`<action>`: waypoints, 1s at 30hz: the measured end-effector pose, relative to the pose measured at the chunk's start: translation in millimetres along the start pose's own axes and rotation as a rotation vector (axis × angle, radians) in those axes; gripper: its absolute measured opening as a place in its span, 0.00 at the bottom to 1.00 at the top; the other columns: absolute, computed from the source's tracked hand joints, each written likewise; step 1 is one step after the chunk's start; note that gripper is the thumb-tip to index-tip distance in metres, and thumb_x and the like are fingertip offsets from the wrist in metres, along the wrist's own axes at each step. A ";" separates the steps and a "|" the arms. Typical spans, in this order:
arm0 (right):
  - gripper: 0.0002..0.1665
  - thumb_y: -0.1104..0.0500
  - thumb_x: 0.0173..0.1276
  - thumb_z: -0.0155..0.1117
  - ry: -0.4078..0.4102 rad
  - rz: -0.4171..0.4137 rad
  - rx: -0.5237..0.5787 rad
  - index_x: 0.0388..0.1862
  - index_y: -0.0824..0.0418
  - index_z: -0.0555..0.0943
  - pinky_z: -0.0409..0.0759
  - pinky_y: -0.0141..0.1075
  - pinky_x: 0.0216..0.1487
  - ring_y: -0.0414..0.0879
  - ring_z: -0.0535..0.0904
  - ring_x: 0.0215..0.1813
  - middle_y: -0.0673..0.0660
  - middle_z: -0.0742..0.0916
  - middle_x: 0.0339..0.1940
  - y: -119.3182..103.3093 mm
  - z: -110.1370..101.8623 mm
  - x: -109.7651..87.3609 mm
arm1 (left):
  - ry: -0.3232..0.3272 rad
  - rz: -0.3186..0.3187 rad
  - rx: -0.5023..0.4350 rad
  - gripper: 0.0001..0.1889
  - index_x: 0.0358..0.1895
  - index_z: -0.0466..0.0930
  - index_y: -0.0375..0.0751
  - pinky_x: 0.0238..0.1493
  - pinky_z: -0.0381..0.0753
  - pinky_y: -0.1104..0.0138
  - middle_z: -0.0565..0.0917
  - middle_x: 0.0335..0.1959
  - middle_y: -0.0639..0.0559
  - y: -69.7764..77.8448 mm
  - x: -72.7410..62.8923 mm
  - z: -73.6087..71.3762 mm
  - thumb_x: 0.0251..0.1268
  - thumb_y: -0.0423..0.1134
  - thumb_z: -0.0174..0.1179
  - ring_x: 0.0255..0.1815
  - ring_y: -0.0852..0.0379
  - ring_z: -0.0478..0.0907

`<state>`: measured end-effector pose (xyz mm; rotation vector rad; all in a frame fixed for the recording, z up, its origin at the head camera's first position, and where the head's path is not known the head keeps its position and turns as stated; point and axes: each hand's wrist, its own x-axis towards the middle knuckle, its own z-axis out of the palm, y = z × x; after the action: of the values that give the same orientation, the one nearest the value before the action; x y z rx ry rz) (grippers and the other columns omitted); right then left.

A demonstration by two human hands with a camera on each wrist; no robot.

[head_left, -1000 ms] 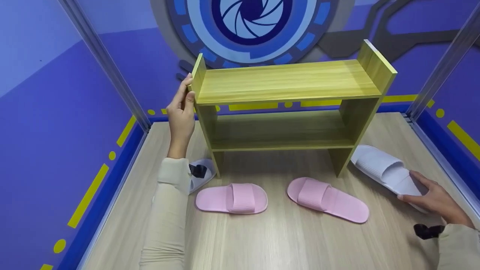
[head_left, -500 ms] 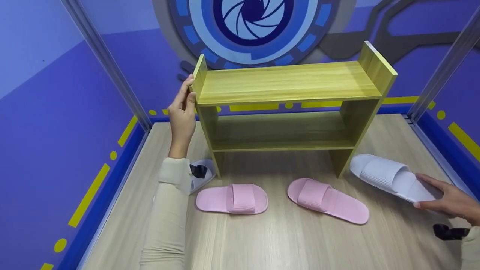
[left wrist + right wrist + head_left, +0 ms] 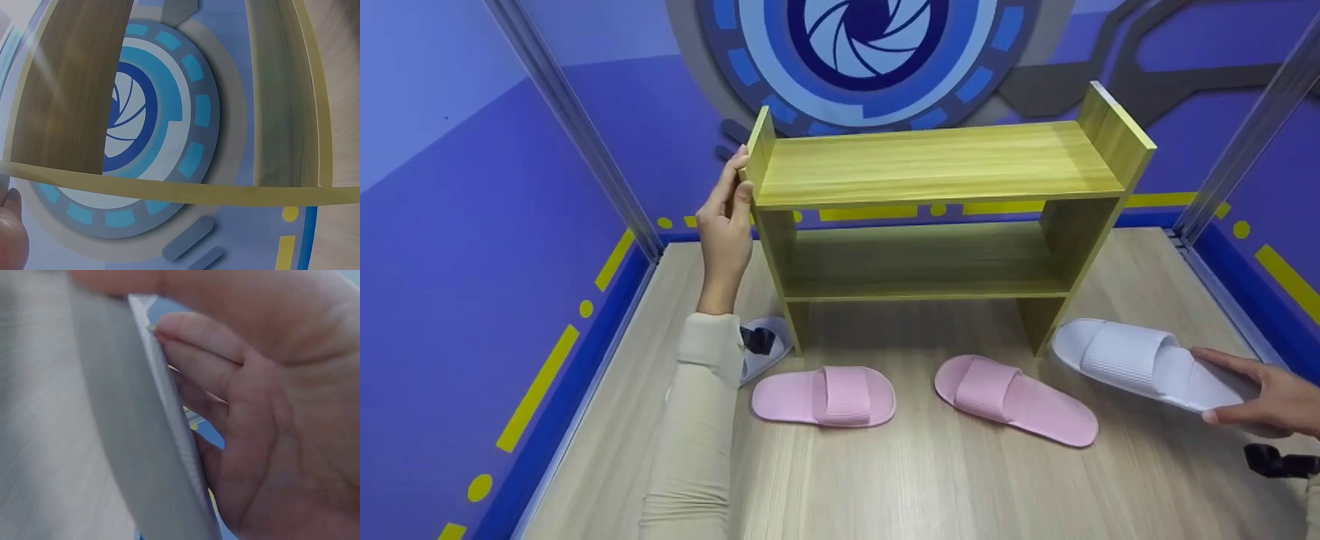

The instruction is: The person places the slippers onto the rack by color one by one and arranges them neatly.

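In the head view my right hand [image 3: 1271, 397] grips a white slide slipper [image 3: 1132, 358] by its heel, thumb on the near edge and fingers on the far one. The slipper's toe lies beside the rack's right foot. Up close in the right wrist view, the slipper's sole edge [image 3: 132, 416] sits between thumb and fingers. My left hand [image 3: 726, 229] holds the upper left side panel of a two-tier wooden rack [image 3: 937, 169]. A thumb [image 3: 12, 239] shows beside that panel's edge in the left wrist view.
A pink slipper [image 3: 784, 397] lies in front of the rack's left side, another pink slipper [image 3: 1054, 412] in front of its right. Partly behind the left sleeve is a second white slipper [image 3: 769, 352]. Blue-purple printed walls [image 3: 495, 247] enclose the wooden floor [image 3: 885, 487].
My right hand has moved to the right with the white slipper, whose heel has swung outward and whose toe now sits lower in view. The left hand keeps its place on the rack.
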<state>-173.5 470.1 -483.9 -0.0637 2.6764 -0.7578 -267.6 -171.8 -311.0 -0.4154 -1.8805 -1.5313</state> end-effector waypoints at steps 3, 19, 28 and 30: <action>0.63 0.45 0.57 0.72 -0.018 -0.007 -0.029 0.76 0.70 0.44 0.61 0.72 0.55 0.77 0.57 0.60 0.84 0.54 0.68 -6.4 -3.4 -1.8 | 0.002 -0.001 -0.005 0.21 0.66 0.69 0.33 0.67 0.70 0.65 0.70 0.69 0.43 -0.5 0.6 -0.3 0.73 0.32 0.48 0.71 0.55 0.66; 0.61 0.45 0.55 0.73 -0.014 -0.072 -0.056 0.77 0.64 0.49 0.74 0.39 0.37 0.68 0.65 0.51 0.80 0.59 0.68 -51.2 -18.6 -4.3 | -0.006 0.004 -0.012 0.21 0.66 0.70 0.33 0.67 0.70 0.65 0.71 0.69 0.43 0.4 2.0 0.9 0.73 0.32 0.48 0.71 0.55 0.67; 0.58 0.43 0.54 0.74 0.002 -0.087 -0.091 0.76 0.61 0.55 0.73 0.40 0.39 0.67 0.69 0.51 0.79 0.63 0.68 -76.6 -23.9 -2.3 | -0.004 -0.002 0.001 0.21 0.67 0.69 0.33 0.68 0.69 0.66 0.70 0.69 0.43 0.5 -0.1 -0.2 0.73 0.33 0.47 0.71 0.55 0.66; 0.57 0.44 0.53 0.74 0.009 -0.105 -0.089 0.76 0.60 0.56 0.72 0.39 0.39 0.66 0.69 0.52 0.78 0.64 0.67 -81.8 -25.9 -3.0 | -0.007 -0.005 -0.002 0.21 0.67 0.69 0.33 0.68 0.69 0.66 0.70 0.69 0.43 -0.2 0.2 -0.1 0.73 0.33 0.47 0.71 0.56 0.66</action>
<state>-184.1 413.5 -420.2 -0.2252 2.7327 -0.6704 -267.9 -172.0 -311.0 -0.4181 -1.8868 -1.5370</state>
